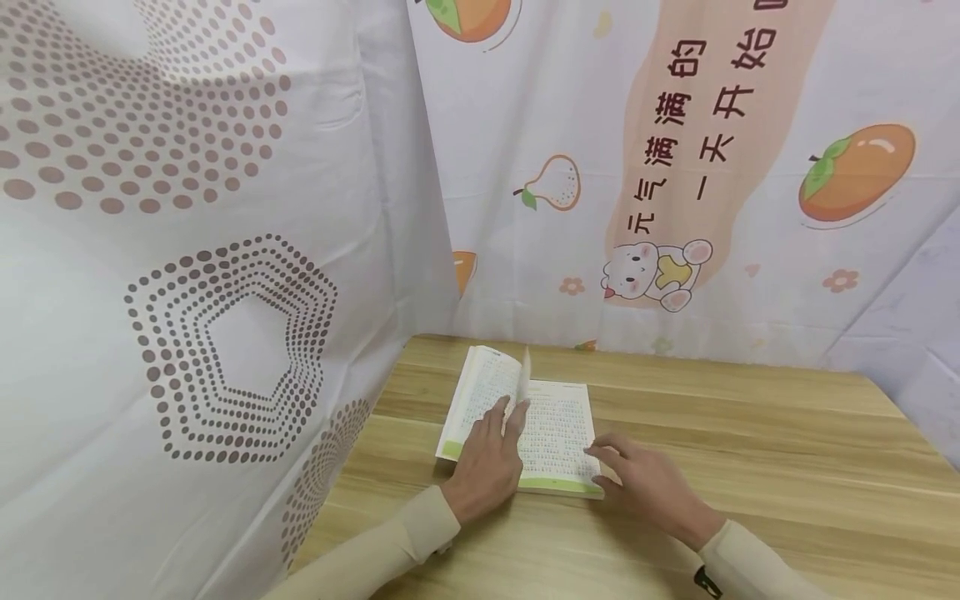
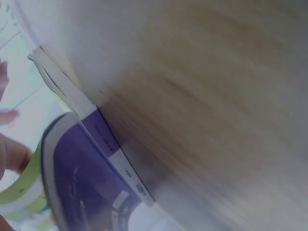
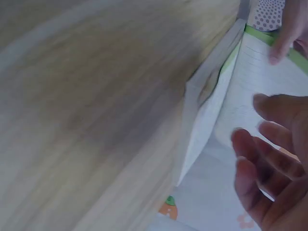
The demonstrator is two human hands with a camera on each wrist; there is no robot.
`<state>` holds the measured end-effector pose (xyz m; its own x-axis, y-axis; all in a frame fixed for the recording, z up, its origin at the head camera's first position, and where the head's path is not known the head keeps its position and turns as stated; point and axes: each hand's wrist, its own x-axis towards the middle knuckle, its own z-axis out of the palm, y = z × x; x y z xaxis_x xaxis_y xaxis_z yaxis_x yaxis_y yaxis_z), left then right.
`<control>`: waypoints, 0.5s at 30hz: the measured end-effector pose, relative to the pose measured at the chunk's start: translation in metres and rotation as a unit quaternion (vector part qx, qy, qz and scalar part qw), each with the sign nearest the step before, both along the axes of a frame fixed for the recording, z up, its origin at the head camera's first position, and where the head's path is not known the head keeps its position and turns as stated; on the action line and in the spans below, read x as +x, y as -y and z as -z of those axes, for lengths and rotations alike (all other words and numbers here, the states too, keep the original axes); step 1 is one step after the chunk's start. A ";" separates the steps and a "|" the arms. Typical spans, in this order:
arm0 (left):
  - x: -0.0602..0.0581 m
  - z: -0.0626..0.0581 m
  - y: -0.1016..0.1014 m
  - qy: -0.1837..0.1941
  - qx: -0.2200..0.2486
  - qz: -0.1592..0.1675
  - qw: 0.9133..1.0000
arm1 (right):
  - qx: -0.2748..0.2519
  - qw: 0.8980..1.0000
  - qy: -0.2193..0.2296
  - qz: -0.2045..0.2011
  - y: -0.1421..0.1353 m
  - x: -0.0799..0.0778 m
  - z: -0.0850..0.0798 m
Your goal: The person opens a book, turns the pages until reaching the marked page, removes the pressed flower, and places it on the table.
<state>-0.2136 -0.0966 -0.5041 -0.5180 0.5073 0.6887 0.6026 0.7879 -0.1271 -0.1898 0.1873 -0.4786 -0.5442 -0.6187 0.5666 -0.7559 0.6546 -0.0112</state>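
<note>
An open book [image 1: 558,433] with printed pages and green lower margins lies on the wooden table. One page [image 1: 526,371] stands up near its fold. My left hand [image 1: 486,467] rests over the middle of the book, fingers extended toward the raised page. At the lower right edge of the book is my right hand [image 1: 648,483], its fingers loosely bent and nothing visibly held. The right wrist view shows that right hand [image 3: 279,149] with thumb and fingers apart beside the pages. The left wrist view shows the book's purple cover [image 2: 82,178] and blurred fingers at the left edge.
The wooden table [image 1: 750,450] extends to the right of the book. A white patterned curtain [image 1: 247,350] hangs along the left side, and another with fruit prints and writing [image 1: 570,250] hangs behind the table.
</note>
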 end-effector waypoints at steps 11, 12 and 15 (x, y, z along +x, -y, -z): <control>0.004 -0.008 0.008 0.009 -0.070 -0.046 0.996 | 0.046 0.997 0.067 -0.008 -0.005 0.003 0.013; 0.005 -0.007 0.009 0.012 -0.081 -0.047 0.996 | 0.047 0.997 0.068 -0.009 -0.005 0.003 0.014; 0.007 -0.004 0.011 0.023 -0.100 -0.041 0.994 | 0.051 0.996 0.071 -0.009 -0.006 0.003 0.016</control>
